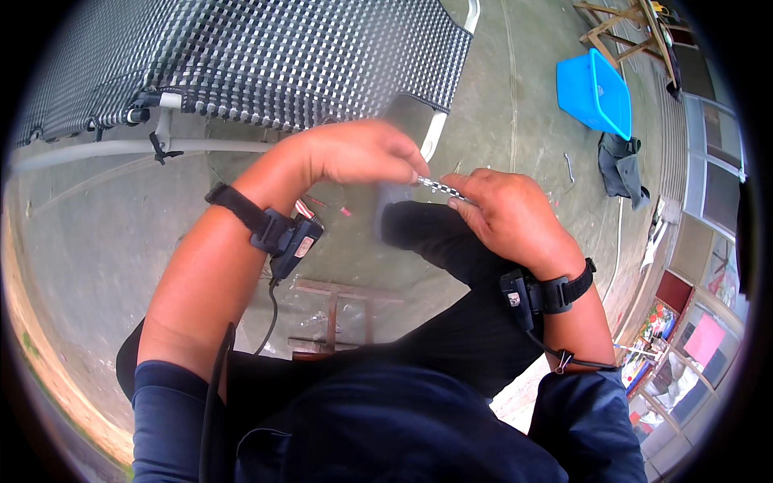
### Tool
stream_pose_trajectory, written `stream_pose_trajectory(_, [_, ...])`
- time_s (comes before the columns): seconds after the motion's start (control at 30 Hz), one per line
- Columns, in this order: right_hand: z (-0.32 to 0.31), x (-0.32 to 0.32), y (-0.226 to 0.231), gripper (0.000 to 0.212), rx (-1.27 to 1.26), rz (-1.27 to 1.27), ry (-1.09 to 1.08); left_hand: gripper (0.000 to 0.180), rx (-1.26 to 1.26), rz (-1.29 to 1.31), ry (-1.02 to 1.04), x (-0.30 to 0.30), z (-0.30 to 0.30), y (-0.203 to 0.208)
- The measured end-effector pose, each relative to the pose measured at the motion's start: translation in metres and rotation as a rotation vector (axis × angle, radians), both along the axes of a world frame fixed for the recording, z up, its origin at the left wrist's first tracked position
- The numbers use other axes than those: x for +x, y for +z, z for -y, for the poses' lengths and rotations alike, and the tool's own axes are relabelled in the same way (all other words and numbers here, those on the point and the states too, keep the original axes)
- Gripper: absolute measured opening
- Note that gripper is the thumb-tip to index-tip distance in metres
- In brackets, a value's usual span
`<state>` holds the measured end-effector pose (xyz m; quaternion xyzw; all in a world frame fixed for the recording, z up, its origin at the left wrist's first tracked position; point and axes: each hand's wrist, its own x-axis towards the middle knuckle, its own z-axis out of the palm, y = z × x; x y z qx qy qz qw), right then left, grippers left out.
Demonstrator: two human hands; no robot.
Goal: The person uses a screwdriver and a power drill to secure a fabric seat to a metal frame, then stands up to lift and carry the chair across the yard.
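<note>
Between my hands is a narrow black-and-white checked strip [440, 187], stretched in the air above my dark-clad leg. The fingers of my left hand [362, 153] are closed on its left end. My right hand [511, 211] grips the other end between thumb and curled fingers, which hide part of it. Just beyond my hands stands a lounger or chair with a black, grey and white woven panel [298, 60] on a white tube frame [435, 135]. A black tie [161, 149] is knotted round the frame's left tube.
On the concrete floor at right are a bright blue plastic basket [576, 90], a dark cloth or bag [618, 171] and a small wrench [569, 167]. A wooden stand [332, 314] is below, between my arms. Shelves and windows line the right side.
</note>
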<state>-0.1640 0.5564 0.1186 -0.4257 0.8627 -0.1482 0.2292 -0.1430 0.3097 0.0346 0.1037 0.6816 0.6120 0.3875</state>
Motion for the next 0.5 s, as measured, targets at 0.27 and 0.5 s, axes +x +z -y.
stream_pose_trajectory(0.27, [-0.0005, -0.0009, -0.0010, 0.030, -0.008, 0.011, 0.001, 0.042, 0.009, 0.018, -0.036, -0.0014, 0.0017, -0.0021])
stream_pose_trajectory(0.5, [-0.0005, 0.0007, -0.0012, 0.028, 0.018, 0.000, -0.003, 0.030, 0.046, 0.016, 0.012, -0.0001, -0.0006, -0.0020])
